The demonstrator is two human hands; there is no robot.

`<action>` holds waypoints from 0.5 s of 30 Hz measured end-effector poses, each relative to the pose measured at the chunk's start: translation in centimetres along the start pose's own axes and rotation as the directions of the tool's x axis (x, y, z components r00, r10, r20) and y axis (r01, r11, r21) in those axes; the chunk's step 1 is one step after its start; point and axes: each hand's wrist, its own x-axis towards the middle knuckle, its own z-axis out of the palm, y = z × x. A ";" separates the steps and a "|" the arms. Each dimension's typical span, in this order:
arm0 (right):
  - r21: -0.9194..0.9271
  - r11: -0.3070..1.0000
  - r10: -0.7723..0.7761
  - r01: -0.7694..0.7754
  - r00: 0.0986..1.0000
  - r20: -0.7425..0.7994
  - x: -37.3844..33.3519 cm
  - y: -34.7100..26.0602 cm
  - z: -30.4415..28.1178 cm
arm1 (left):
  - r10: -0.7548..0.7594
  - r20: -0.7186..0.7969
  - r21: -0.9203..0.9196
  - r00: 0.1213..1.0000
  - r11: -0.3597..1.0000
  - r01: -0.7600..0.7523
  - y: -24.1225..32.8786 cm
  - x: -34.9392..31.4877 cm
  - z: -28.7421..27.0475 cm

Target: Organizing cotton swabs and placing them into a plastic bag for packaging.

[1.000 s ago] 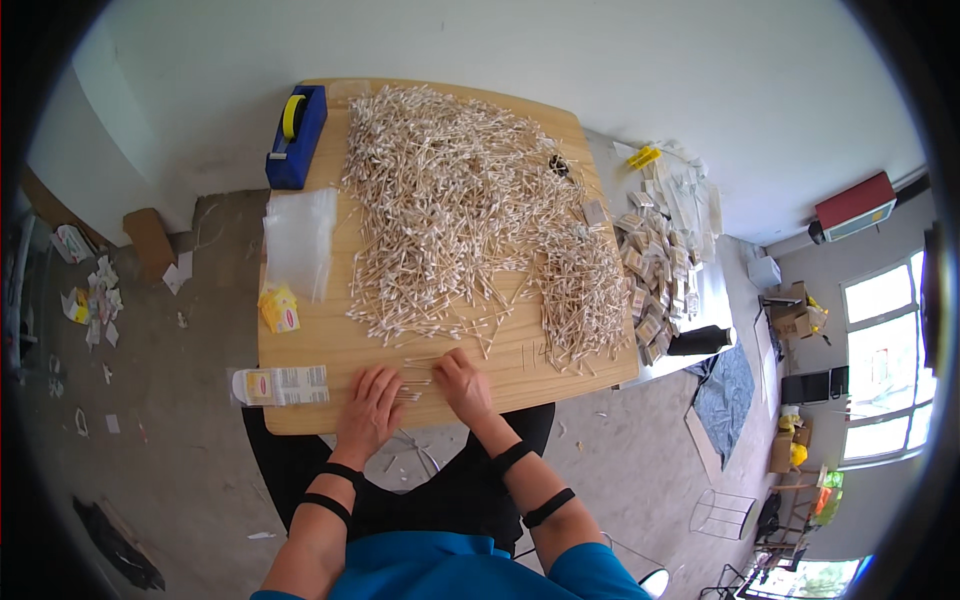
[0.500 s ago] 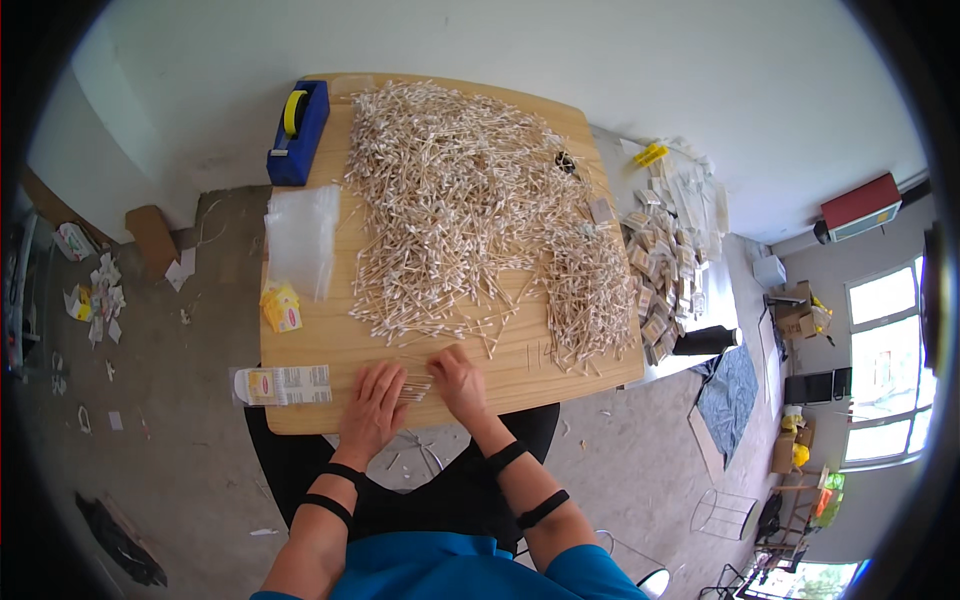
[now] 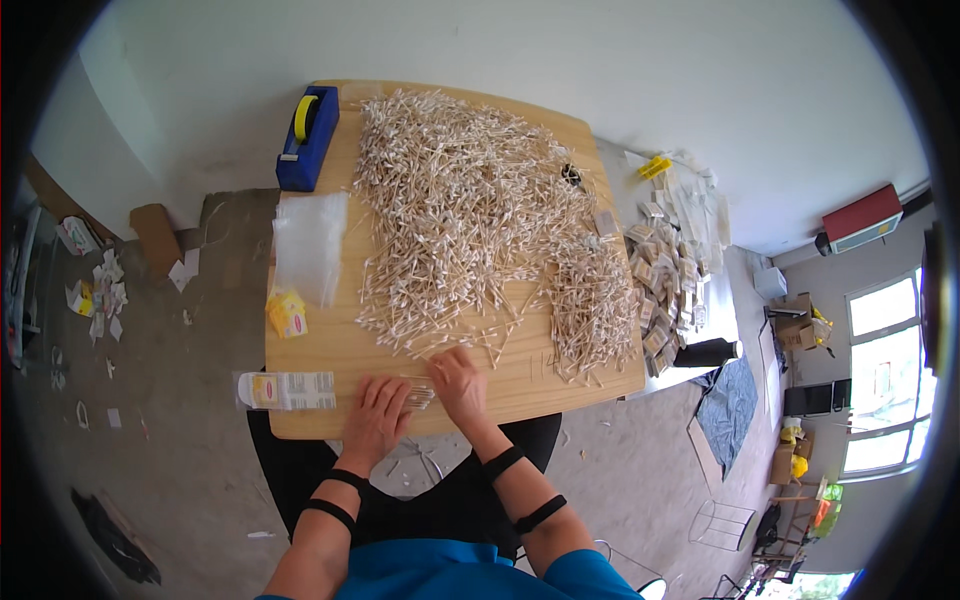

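Observation:
A small row of cotton swabs (image 3: 419, 396) lies on the wooden table's near edge, between my two hands. My left hand (image 3: 375, 412) rests palm down, its fingers close together and bent over the left ends of the row. At the other side, my right hand (image 3: 459, 388) has its fingers curled in, pinching at the right ends of the same swabs. The undersides of the fingers are hidden. Beyond my hands spreads a large heap of loose cotton swabs (image 3: 450, 210), with a smaller heap (image 3: 590, 310) to its right.
A printed clear packet (image 3: 290, 390) lies left of my left hand. Yellow labels (image 3: 288, 315), clear bags (image 3: 308, 245) and a blue tape dispenser (image 3: 308, 140) line the table's left side. Rightward, a white surface holds filled packets (image 3: 655, 290) and a black bottle (image 3: 708, 352).
The view has shifted slightly. My right hand has edged a little left, closer to the swabs and my left hand. The row of swabs stays between both hands.

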 end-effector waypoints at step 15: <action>0.024 0.999 -0.028 0.025 0.990 0.139 0.6 1.1 -0.1 | 0.013 -0.037 -0.054 0.999 0.998 -0.015 0.1 0.2 -0.1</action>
